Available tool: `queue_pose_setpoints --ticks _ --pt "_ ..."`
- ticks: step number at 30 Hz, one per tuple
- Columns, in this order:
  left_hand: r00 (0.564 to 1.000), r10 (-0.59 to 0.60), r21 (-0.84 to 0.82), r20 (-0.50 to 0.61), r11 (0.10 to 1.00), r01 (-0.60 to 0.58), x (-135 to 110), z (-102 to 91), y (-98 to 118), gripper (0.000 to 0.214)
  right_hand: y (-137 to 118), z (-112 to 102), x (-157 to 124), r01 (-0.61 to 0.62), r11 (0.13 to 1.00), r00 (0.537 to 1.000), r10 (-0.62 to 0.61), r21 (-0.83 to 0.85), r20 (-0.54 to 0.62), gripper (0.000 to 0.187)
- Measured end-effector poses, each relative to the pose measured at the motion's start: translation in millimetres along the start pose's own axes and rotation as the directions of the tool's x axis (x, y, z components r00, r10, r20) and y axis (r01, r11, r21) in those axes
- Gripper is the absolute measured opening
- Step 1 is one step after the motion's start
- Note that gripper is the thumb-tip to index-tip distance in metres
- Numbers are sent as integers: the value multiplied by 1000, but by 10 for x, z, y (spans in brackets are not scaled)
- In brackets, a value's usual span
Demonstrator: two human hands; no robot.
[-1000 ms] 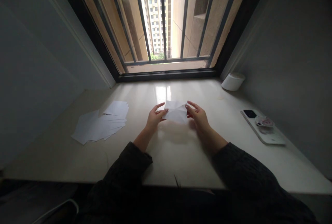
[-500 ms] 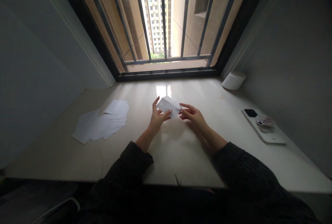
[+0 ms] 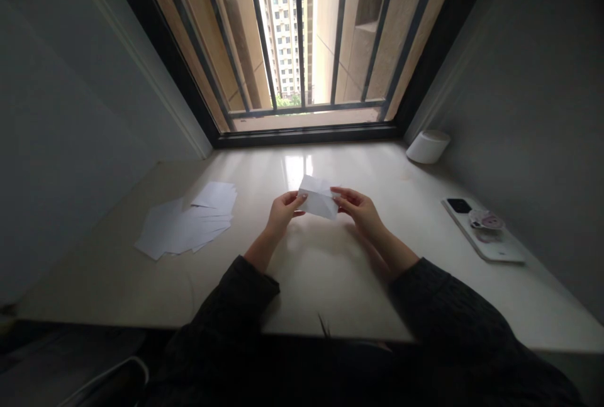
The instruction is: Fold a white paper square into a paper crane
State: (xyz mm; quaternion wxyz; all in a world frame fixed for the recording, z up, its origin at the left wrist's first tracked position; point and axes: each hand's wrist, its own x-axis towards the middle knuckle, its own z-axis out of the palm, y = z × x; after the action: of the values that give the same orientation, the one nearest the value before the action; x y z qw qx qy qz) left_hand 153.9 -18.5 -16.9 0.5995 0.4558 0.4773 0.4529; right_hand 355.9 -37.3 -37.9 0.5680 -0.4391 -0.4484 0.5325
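Note:
A small white sheet of paper (image 3: pixel 319 198) with crease lines is held up between my two hands, just above the pale tabletop. My left hand (image 3: pixel 284 211) pinches its left edge, thumb on top and fingers behind. At the right edge, my right hand (image 3: pixel 357 207) grips the paper between thumb and fingers. The fingertips behind the sheet are partly hidden. To the left of my hands, a fanned pile of white paper sheets (image 3: pixel 184 228) lies flat on the table.
On the right lies a phone (image 3: pixel 495 246) with a round grip on its back. A white cylinder-shaped object (image 3: pixel 428 146) stands by the wall at the back right. Beyond the table is a barred window (image 3: pixel 302 48); the table's front edge (image 3: pixel 325 335) is near my body.
My left hand has moved from the middle of the paper to its left edge, its raised fingers now closed. The paper is turned and looks spread flatter between both hands.

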Motion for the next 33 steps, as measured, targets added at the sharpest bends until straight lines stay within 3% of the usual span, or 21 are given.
queue_pose_setpoints --ticks 6,13,20,26,31,33 --pt "991 -64 -10 114 998 65 11 0 -86 42 19 26 -8 -54 996 998 56 73 -37 41" --pt "996 -51 -136 74 989 61 6 46 -145 45 7 109 -53 -69 992 997 73 103 -31 45" --pt "997 -53 -144 56 988 60 -33 88 -138 44 33 164 -83 -45 996 999 44 82 14 54" --pt "997 75 -73 13 995 -74 -30 103 -164 44 -25 220 -113 21 999 1000 -21 33 -2 61" --pt "984 172 73 -35 983 -169 -28 70 -150 79 -55 228 -122 89 996 996 -89 -25 -31 63" --pt "978 209 152 15 966 -209 -34 69 -141 68 -54 223 -122 107 993 993 -109 -45 -40 62"
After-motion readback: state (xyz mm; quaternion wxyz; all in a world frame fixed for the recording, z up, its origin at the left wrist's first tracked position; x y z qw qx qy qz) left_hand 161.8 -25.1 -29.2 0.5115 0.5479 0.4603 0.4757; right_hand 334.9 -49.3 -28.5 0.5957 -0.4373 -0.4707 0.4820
